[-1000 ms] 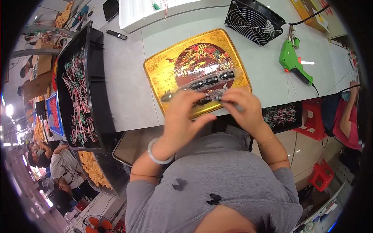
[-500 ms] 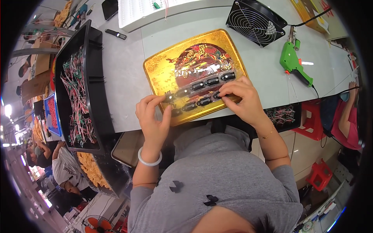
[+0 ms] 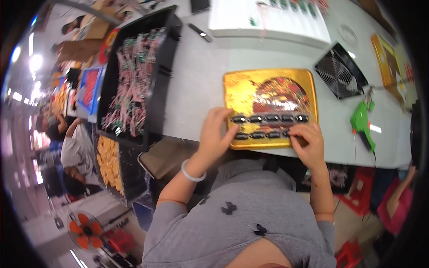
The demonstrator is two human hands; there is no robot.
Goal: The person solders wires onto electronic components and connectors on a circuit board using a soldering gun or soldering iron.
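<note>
A gold tin tray [image 3: 241,85] with a dark red round design lies on the table before me. Across its near half run two rows of small black plastic parts [image 3: 255,119], the far row on a clear strip. My left hand [image 3: 216,132] rests at the left ends of the rows, thumb and forefinger apart, fingertips touching the tray's edge and the end parts. At the right end of the near row, my right hand [image 3: 309,140] pinches a small black part between thumb and forefinger; the fingers partly hide it.
Left stands a black bin [image 3: 157,96] of circuit boards with red and white wires. Beyond the tray lies a white foam block [image 3: 268,27] holding green boards. A black fan [image 3: 338,73] and a green glue gun [image 3: 363,123] sit to the right. Co-workers are at both sides.
My view has turned, so the tray and hands appear further right and squarer on. Both hands stay at the ends of the rows, the right one still pinching at the near row.
</note>
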